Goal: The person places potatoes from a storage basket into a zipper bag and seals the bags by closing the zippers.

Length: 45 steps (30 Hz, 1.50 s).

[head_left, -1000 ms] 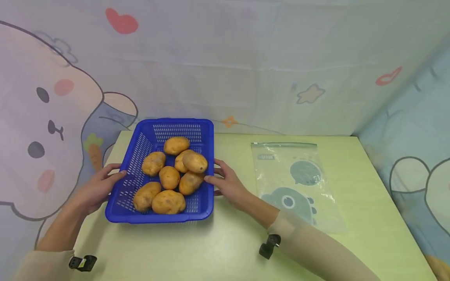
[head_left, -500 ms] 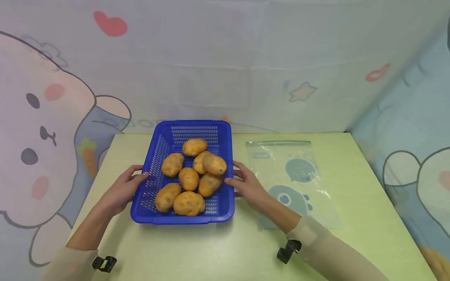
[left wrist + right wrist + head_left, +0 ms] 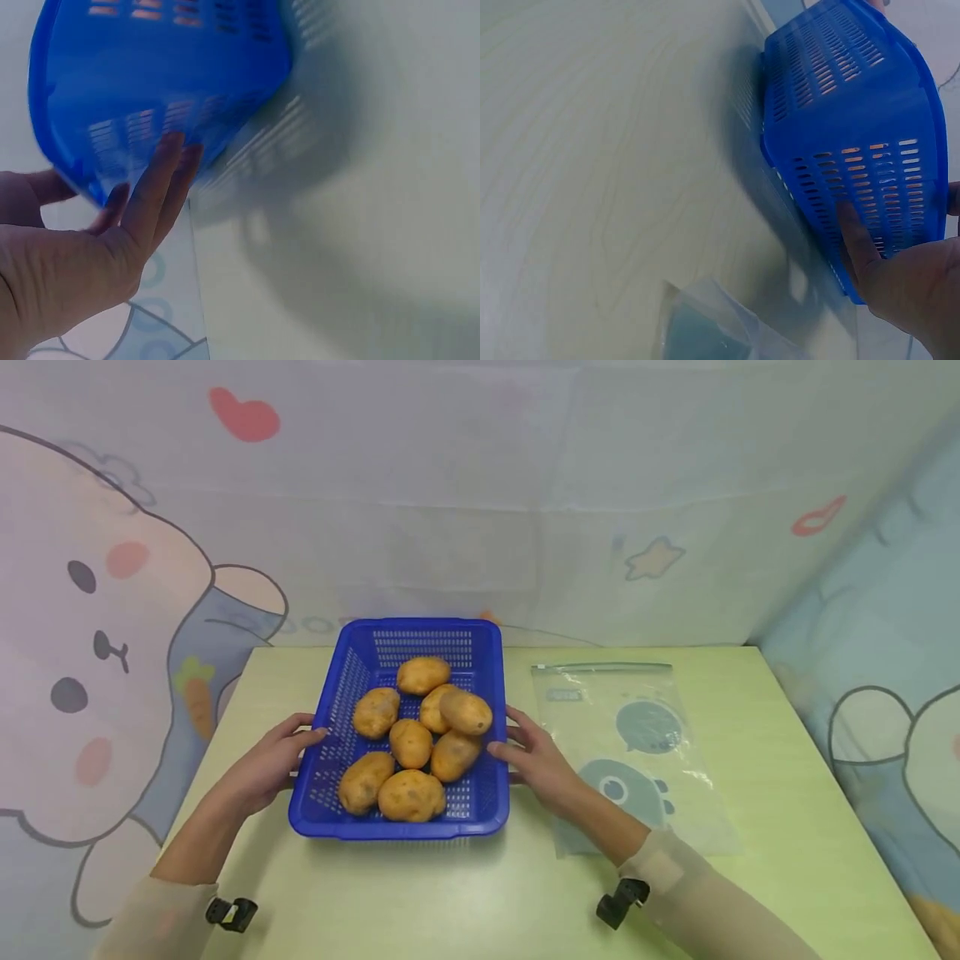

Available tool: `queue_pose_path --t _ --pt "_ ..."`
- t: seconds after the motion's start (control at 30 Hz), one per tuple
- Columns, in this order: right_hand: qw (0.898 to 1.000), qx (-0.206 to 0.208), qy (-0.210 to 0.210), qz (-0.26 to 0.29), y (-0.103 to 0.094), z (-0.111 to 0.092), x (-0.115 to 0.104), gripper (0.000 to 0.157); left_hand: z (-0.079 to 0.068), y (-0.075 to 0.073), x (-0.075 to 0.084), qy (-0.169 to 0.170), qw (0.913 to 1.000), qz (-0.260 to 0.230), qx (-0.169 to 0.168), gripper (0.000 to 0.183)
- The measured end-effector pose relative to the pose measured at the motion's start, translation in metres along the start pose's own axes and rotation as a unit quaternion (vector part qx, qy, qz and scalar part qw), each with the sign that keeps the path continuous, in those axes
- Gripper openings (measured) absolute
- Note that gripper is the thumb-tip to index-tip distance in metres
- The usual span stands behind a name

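Observation:
Both hands hold a blue plastic basket (image 3: 400, 831) with slotted walls, and in it lie several potatoes (image 3: 411, 796), one resting partly on another at the right. My left hand (image 3: 270, 764) grips the left side, thumb over the rim, fingers outside. On the opposite side my right hand (image 3: 543, 768) holds the rim the same way. The left wrist view has the left fingers (image 3: 154, 184) against the slotted outer wall. In the right wrist view a finger (image 3: 857, 236) touches the slots. Whether the basket's base rests on the table or hangs just over it, I cannot tell.
A clear zip bag (image 3: 637, 693) with a teal cartoon print lies flat on the pale table (image 3: 450, 910), right of the basket and partly behind my right forearm. A printed cloth (image 3: 420, 552) hangs along the table's back, with more at both sides.
The basket of potatoes has moved to the right across the table with both hands on it, mostly in the first half second. The zip bag stays in place on the table.

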State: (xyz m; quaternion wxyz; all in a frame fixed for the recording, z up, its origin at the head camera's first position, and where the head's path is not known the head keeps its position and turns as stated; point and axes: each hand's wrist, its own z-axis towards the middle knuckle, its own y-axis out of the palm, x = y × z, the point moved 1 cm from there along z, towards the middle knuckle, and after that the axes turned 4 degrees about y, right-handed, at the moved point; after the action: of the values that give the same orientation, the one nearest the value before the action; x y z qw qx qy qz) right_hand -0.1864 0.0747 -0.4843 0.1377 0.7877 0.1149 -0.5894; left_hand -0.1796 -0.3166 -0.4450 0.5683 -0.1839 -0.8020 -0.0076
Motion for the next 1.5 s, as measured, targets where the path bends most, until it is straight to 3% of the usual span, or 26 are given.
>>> queue_pose_path --t 0.17,0.27,0.4,0.53,0.7,0.87,1.33,1.5 --pt "0.998 -0.027 0.022 -0.047 -0.014 -0.004 -0.009 0.075 0.015 -0.017 0.003 -0.008 0.998 -0.024 -0.058 0.066" --pt "0.996 -0.037 0.011 -0.083 -0.033 -0.004 -0.021 0.071 0.024 -0.021 0.005 0.006 0.9978 -0.041 -0.051 0.07" --pt "0.988 -0.003 -0.02 -0.152 -0.071 0.002 -0.039 0.058 0.032 -0.021 0.005 0.017 0.9989 -0.035 -0.025 0.071" --pt "0.968 0.049 -0.031 -0.244 -0.115 0.011 -0.053 0.053 0.032 -0.019 0.006 0.026 0.9996 -0.009 -0.008 0.065" --pt "0.932 0.101 -0.027 -0.346 -0.165 0.028 -0.063 0.053 0.029 -0.018 0.011 0.053 0.9985 0.015 0.003 0.057" --pt "0.904 0.129 -0.04 -0.406 -0.197 0.044 -0.061 0.055 0.031 -0.015 0.013 0.046 0.9989 0.009 0.007 0.055" --pt "0.826 0.11 -0.066 -0.549 -0.219 0.083 -0.044 0.046 0.027 -0.012 0.014 0.036 0.9991 -0.002 0.023 0.054" --pt "0.812 0.099 -0.063 -0.571 -0.218 0.086 -0.041 0.039 0.028 -0.013 0.014 0.038 0.999 -0.005 0.023 0.054"
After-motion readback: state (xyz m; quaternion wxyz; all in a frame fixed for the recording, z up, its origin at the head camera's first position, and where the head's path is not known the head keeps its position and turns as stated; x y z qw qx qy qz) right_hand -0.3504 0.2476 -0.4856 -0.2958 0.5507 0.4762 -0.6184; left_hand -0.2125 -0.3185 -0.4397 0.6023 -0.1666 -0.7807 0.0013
